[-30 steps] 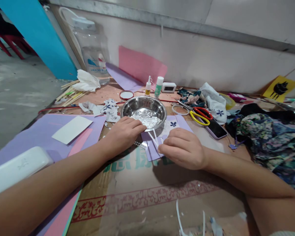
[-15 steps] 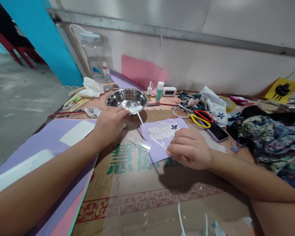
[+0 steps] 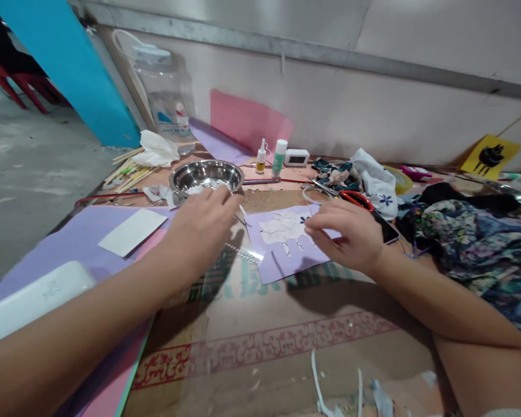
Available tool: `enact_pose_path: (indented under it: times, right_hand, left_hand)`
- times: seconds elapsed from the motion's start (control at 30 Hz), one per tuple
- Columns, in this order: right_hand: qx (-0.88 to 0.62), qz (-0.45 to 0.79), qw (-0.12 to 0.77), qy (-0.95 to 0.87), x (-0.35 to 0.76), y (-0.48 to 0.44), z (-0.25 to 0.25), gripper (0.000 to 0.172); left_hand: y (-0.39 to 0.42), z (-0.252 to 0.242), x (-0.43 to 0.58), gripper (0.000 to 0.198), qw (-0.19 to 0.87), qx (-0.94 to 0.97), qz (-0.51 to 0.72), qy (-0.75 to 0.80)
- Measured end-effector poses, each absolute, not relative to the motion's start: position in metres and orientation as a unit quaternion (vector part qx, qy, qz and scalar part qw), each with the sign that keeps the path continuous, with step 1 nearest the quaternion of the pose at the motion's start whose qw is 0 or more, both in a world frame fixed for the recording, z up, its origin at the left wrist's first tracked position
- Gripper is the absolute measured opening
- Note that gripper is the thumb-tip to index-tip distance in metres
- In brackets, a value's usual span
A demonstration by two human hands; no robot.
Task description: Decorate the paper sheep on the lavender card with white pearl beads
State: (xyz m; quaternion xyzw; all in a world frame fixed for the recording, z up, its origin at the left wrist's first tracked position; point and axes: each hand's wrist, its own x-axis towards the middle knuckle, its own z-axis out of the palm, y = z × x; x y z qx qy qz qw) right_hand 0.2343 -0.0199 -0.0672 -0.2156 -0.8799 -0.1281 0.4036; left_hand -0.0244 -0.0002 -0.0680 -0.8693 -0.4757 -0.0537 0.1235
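My left hand (image 3: 204,226) is closed beside the steel bowl (image 3: 178,179), its fingertips turned away from me. A short end of a thin white strip (image 3: 242,212) sticks out at those fingertips. Over the right side of a purple card (image 3: 278,269), my right hand (image 3: 347,234) makes a pinch with thumb and forefinger; what lies between the tips is too small to make out. On the card is a white cloth shape with a string of small pearl beads (image 3: 284,217) and a dark blue flower. More bead strings (image 3: 243,253) lie left of the card.
A glue bottle (image 3: 260,159), a glue stick (image 3: 279,158) and a small white clock (image 3: 296,157) stand behind the card. Red-handled scissors (image 3: 356,200) and a phone (image 3: 386,227) lie right. Purple paper (image 3: 69,243) is at left, floral fabric (image 3: 473,249) at far right.
The white strip stretched between both hands before; now only a short end shows by my left hand. My right hand has risen away from the card's lower edge, and its thumb and forefinger form a loop.
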Motion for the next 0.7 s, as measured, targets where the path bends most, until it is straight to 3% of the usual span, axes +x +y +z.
enact_pose_path:
  times: [0.13, 0.27, 0.47, 0.7]
  right_hand:
    - [-0.221, -0.123, 0.467, -0.848, 0.240, -0.015, -0.061, 0.009]
    - [-0.219, -0.133, 0.477, -0.841, 0.242, -0.015, -0.057, 0.010]
    - [-0.225, -0.128, 0.437, -0.861, 0.241, -0.019, -0.057, 0.010]
    - [-0.186, -0.142, 0.360, -0.903, 0.243, -0.028, -0.051, 0.008]
  left_hand:
    - [-0.003, -0.072, -0.027, 0.022, -0.024, -0.916, 0.010, -0.400]
    - [0.016, -0.094, -0.036, 0.024, -0.054, -0.916, 0.016, -0.396]
    - [0.031, -0.107, -0.042, 0.006, -0.129, -0.916, -0.013, -0.380]
    - [0.027, -0.073, -0.030, 0.026, -0.211, -0.882, -0.071, -0.416]
